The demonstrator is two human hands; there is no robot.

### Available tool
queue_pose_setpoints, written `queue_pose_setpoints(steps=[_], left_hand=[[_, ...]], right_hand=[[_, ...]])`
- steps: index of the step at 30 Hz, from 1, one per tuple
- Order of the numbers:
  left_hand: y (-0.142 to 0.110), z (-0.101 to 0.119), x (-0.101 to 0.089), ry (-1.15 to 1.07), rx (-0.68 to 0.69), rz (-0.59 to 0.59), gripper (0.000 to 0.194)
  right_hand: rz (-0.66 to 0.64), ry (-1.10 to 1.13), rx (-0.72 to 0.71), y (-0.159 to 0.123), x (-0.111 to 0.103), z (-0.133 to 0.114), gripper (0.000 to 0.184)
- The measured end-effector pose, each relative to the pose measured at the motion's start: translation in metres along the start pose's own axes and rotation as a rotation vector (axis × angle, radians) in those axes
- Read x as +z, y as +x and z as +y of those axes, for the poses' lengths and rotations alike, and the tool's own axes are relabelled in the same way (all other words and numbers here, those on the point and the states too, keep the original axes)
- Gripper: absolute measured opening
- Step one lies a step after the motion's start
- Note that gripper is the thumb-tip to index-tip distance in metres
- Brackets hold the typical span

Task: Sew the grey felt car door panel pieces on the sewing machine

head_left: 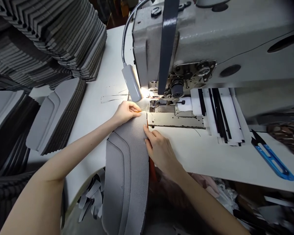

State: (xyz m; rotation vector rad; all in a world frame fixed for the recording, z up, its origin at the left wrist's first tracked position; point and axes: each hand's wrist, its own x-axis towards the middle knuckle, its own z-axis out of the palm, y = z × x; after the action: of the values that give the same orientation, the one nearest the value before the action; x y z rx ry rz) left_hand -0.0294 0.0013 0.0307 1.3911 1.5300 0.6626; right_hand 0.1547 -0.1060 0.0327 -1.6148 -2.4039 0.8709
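Observation:
A long grey padded fabric panel point(137, 156) with curved stitch lines hangs over the table's front edge, its narrow upper end close to the needle area of the sewing machine point(152, 104). My left hand point(127, 112) pinches the upper left corner of the panel, where a bit of orange shows at the fingertips. On the right edge, my right hand point(160, 147) has its thumb and fingers closed on the panel. An orange strip point(152, 168) runs along that edge, partly hidden behind my right hand and the panel. Light from a small white lamp point(132, 83) falls on the needle area.
Tall stacks of grey panels point(73, 39) fill the table's left side, with a smaller stack point(56, 114) nearer. Black and white strips point(220, 114) lie right of the needle. Blue thread snips point(271, 156) rest at the right edge. Grey scraps point(93, 195) hang below the table.

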Motion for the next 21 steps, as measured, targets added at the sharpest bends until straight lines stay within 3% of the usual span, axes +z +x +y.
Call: queue_pose_setpoints(steps=[11, 17, 21], left_hand=[[0.008, 0.010, 0.000, -0.091, -0.181, -0.042, 0.025], [0.010, 0.015, 0.001, -0.081, -0.229, -0.048, 0.028], [0.021, 0.012, 0.005, -0.071, -0.181, -0.074, 0.027]], right_hand=[[0.038, 0.085, -0.052, 0.001, 0.006, 0.009, 0.057], [0.024, 0.114, -0.057, 0.000, 0.008, 0.011, 0.057], [0.059, 0.123, -0.047, 0.004, 0.007, 0.011, 0.057]])
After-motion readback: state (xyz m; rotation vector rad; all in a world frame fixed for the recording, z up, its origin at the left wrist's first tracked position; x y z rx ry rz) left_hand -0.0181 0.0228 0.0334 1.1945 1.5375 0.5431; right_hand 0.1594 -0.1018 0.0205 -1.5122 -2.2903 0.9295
